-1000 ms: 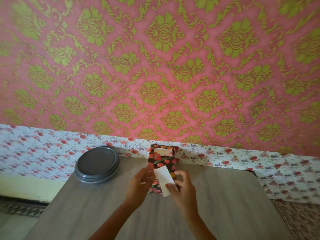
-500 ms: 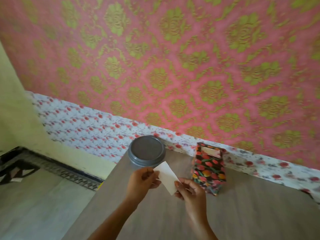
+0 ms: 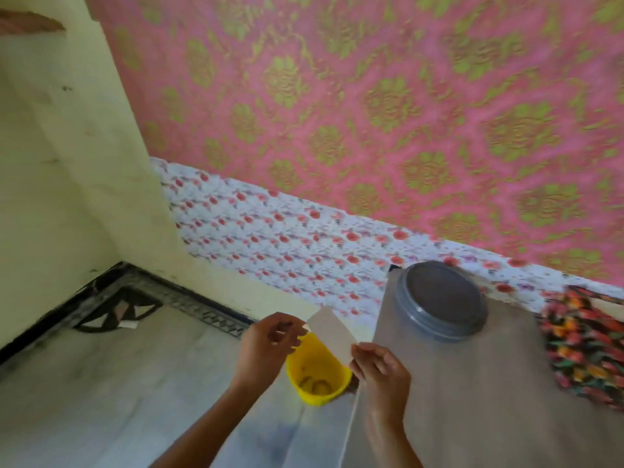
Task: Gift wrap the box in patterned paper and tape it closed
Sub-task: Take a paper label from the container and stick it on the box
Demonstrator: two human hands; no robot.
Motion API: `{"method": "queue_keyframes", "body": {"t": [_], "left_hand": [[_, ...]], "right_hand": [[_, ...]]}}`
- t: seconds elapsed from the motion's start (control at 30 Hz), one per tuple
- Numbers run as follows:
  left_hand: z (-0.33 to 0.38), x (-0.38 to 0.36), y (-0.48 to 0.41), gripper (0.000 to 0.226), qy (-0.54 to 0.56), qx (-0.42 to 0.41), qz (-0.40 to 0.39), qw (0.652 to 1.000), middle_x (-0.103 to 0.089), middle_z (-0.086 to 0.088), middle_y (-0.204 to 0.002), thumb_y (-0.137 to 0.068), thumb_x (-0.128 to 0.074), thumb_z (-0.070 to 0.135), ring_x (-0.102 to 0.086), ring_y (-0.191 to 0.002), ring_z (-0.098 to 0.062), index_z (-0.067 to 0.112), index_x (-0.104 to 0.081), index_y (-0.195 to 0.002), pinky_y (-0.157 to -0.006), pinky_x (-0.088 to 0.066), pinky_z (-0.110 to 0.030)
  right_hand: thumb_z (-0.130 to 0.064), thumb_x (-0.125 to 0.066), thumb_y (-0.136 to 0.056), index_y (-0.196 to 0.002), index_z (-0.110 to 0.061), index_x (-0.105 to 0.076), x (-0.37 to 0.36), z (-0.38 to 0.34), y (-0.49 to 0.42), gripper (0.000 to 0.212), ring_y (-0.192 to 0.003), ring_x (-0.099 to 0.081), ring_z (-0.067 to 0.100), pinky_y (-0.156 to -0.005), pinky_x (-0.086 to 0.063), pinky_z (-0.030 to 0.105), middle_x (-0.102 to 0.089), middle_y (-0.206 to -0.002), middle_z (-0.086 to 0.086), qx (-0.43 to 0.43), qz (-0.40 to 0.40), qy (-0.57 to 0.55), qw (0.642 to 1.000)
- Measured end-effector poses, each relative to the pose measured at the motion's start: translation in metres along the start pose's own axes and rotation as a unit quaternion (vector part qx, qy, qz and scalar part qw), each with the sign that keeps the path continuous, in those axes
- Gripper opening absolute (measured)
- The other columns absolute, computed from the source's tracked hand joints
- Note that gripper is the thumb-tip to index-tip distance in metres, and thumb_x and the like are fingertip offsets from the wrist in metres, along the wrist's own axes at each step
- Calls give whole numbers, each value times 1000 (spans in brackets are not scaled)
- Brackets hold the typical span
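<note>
The box wrapped in dark paper with red and orange fruit print lies on the wooden table at the far right, partly cut off by the frame edge. A small white strip of paper is held in the air past the table's left edge. My left hand pinches its upper left end and my right hand pinches its lower right end. The strip hangs above a yellow bin on the floor.
A yellow bin with scraps inside stands on the grey floor beside the table. A round grey lid sits at the table's back left corner. Patterned pink and floral walls rise behind; a cream wall stands on the left.
The view has swung left and down. Both hands carried the white strip leftward off the table to above the yellow bin. The wrapped box stayed on the table.
</note>
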State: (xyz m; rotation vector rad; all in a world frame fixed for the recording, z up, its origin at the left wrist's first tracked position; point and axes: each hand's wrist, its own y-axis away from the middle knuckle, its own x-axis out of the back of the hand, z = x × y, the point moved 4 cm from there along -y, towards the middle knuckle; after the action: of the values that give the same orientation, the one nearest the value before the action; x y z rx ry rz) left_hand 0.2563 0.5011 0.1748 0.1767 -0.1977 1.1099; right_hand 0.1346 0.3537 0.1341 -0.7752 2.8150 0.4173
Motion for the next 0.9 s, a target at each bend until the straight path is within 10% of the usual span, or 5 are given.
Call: {"method": "queue_keyframes", "body": {"t": [0.27, 0.47, 0.73, 0.9], "left_hand": [[-37, 80, -34, 28, -27, 20, 16, 999, -71, 10, -91, -81, -72, 15, -69, -76, -5, 38, -61, -95, -71, -54, -26], [-53, 75, -72, 19, 36, 84, -70, 993, -69, 6, -57, -78, -70, -5, -64, -53, -5, 14, -67, -79, -55, -54, -19], [-93, 59, -155, 15, -29, 81, -85, 993, -72, 2, -66, -80, -72, 7, -69, -66, -19, 21, -68, -78, -67, -58, -32], [-129, 56, -203, 24, -122, 61, -98, 986, -67, 23, -66, -84, -69, 13, -66, -69, 3, 35, -65, -76, -70, -54, -20]], "right_hand": [[14, -62, -79, -68, -4, -64, -89, 33, 29, 21, -50, -63, 9, -53, -53, 17, -63, -50, 0, -27, -16, 31, 999], [9, -65, -78, -70, -6, -65, -102, 42, 18, 18, -48, -58, 2, -48, -49, 15, -63, -50, -3, -24, 21, 43, 999], [9, -65, -79, -70, -6, -62, -98, 93, -53, 18, -47, -61, 7, -51, -52, 18, -65, -50, -1, -27, 123, 105, 986], [6, -61, -82, -74, -25, -67, -90, 146, -108, 32, -61, -68, 17, -68, -56, 41, -70, -63, 0, -69, 165, 236, 955]]}}
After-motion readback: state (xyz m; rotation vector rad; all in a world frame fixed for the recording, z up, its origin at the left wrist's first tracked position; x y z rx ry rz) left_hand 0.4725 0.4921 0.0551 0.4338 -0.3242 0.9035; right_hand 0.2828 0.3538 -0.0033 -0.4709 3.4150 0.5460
